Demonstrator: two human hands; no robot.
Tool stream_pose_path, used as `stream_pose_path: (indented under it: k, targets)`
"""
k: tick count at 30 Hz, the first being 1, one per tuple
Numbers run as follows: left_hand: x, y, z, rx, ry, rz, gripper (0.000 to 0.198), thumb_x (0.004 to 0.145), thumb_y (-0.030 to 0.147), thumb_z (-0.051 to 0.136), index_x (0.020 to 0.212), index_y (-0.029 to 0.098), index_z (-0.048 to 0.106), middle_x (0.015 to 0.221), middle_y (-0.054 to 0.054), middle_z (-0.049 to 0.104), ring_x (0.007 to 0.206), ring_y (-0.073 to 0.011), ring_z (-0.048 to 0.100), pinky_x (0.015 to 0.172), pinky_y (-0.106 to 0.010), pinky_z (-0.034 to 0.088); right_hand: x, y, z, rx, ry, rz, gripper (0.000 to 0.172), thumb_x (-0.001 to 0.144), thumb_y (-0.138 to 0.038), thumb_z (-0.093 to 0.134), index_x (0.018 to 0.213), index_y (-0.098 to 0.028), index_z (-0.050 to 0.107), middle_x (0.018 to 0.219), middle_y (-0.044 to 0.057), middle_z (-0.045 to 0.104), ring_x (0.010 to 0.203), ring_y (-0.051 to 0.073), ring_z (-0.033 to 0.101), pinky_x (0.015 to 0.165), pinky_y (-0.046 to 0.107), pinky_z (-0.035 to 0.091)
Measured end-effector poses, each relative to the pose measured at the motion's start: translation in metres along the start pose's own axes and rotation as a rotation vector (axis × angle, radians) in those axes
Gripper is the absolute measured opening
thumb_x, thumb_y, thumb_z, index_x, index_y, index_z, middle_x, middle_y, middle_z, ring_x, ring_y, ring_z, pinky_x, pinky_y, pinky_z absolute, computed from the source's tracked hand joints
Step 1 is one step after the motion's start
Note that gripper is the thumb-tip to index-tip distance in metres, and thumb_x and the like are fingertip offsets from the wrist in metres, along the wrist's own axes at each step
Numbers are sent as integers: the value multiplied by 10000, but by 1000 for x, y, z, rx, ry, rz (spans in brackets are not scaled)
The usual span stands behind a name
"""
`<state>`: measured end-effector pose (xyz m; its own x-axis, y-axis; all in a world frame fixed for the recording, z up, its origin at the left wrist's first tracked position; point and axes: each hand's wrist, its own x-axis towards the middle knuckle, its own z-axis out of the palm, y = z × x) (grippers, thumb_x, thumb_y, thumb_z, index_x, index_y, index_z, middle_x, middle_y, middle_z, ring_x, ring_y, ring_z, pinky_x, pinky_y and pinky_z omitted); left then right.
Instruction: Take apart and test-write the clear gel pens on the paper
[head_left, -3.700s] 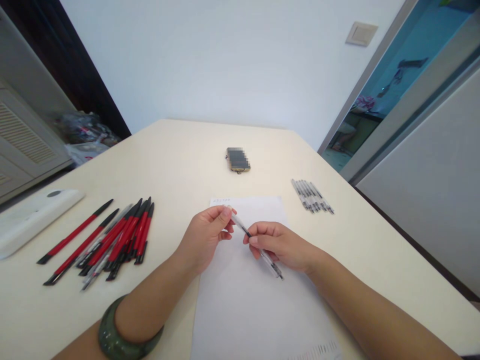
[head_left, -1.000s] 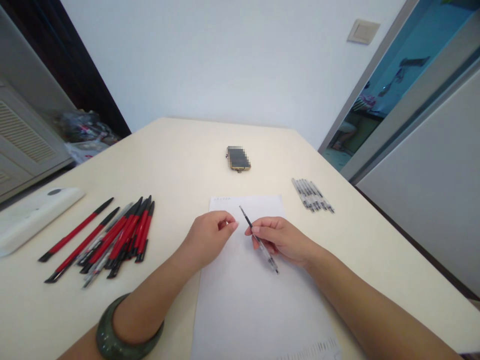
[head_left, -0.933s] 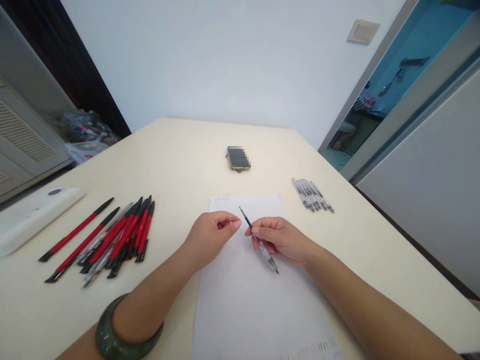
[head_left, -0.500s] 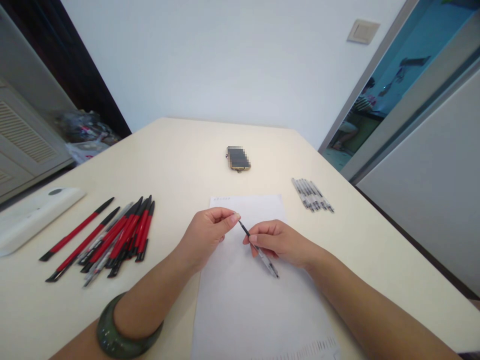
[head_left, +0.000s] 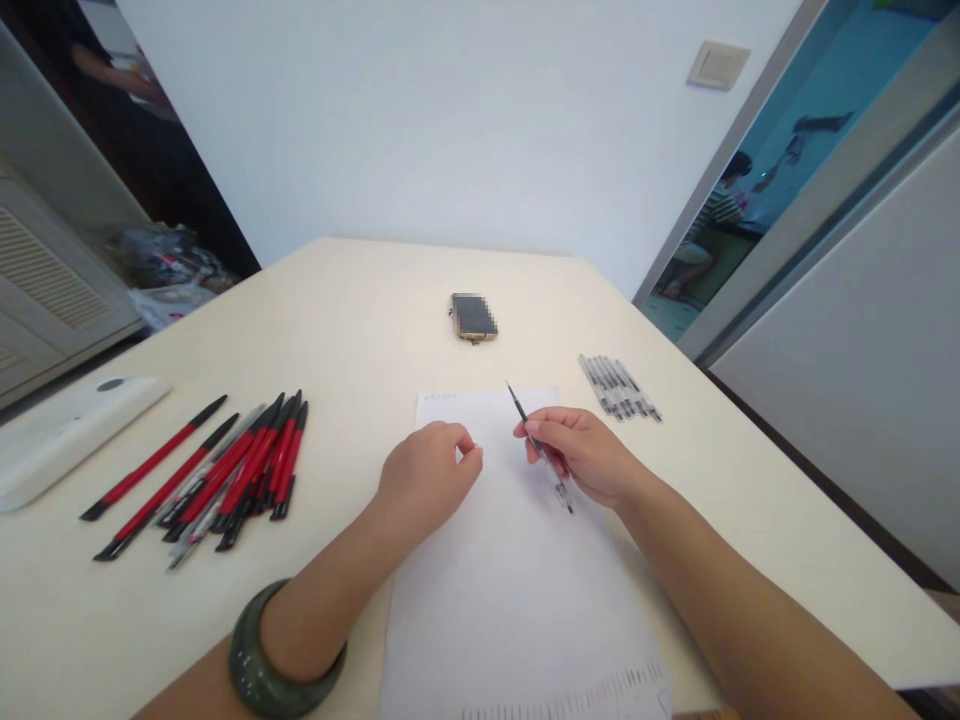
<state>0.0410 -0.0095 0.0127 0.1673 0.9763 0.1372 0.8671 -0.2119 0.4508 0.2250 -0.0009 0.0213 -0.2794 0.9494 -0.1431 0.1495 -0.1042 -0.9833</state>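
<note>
My right hand pinches a clear-barrelled pen over the paper. Its bare dark point aims up and to the left, and its clear end hangs below my fingers. My left hand is apart from the pen, thumb and forefinger pressed together. Anything between those fingertips is too small to make out. Under both hands lies a white sheet of paper, with a row of short pen strokes along its near edge and faint writing at its top left.
Red-and-black pens lie piled at the left with some clear ones, beside a long white device. Several clear pens sit in a row at the right. A dark pixelated object rests further back on the cream table.
My hands have separated: the right one moved up and right with the pen, away from my left fingertips. The pen's point now shows free. At the upper left, a person's arm has come into view.
</note>
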Motion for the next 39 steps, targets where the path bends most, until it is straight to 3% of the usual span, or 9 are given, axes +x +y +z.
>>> stream_pose_path:
  k: [9, 16, 22, 25, 28, 33, 36, 39]
  targets:
    - [3, 9, 12, 305, -87, 15, 248, 761, 308, 365, 697, 185, 571, 763, -57, 580, 670, -178, 525, 517, -269, 301, -1, 0, 0, 39, 2, -36, 184, 722, -265, 461, 726, -140, 596, 588, 2, 550, 403, 42, 324, 378, 201, 219]
    - [3, 10, 8, 268, -108, 23, 258, 769, 291, 365, 685, 167, 575, 751, -77, 573, 690, -201, 524, 534, -281, 298, -1, -1, 1, 38, 17, -28, 187, 719, -265, 466, 740, -132, 596, 589, 8, 548, 399, 44, 323, 367, 199, 214]
    - [-5, 8, -6, 130, -33, 60, 288, 793, 360, 351, 678, 187, 551, 697, -33, 555, 654, -171, 489, 548, -264, 290, 0, 0, 0, 84, 13, -44, 174, 727, -261, 466, 733, -134, 585, 608, 2, 549, 393, 40, 347, 364, 191, 241]
    - [-15, 9, -12, -105, -142, 77, 380, 811, 428, 296, 602, 190, 507, 568, 8, 495, 545, -134, 442, 497, -239, 272, -2, -1, 3, 150, -22, -24, 155, 715, -265, 496, 721, -133, 575, 623, -1, 549, 399, 39, 391, 391, 194, 297]
    - [-22, 13, -11, -322, -288, 97, 371, 793, 455, 325, 625, 188, 521, 568, 20, 487, 531, -119, 429, 474, -224, 261, -4, -2, 7, 221, -89, 11, 147, 699, -273, 537, 726, -133, 573, 649, 3, 563, 427, 45, 445, 445, 203, 357]
    - [-27, 16, -4, -490, -479, 75, 317, 763, 416, 380, 589, 176, 493, 510, 42, 399, 470, -92, 349, 431, -213, 230, -6, 1, 13, 267, -155, 47, 175, 676, -299, 586, 722, -131, 577, 696, 27, 593, 482, 64, 507, 503, 216, 401]
    - [-29, 15, -3, -527, -523, 38, 296, 751, 406, 390, 583, 175, 470, 494, 50, 375, 453, -86, 320, 413, -206, 221, -5, 2, 14, 246, -172, 50, 187, 673, -307, 591, 701, -123, 580, 708, 45, 602, 490, 68, 505, 511, 221, 401]
    - [-32, 16, -3, -521, -531, 26, 279, 731, 393, 413, 567, 173, 463, 502, 41, 415, 452, -87, 335, 405, -202, 222, -2, 1, 11, 248, -74, -5, 206, 688, -328, 565, 709, -124, 578, 695, 48, 598, 484, 67, 486, 497, 217, 386]
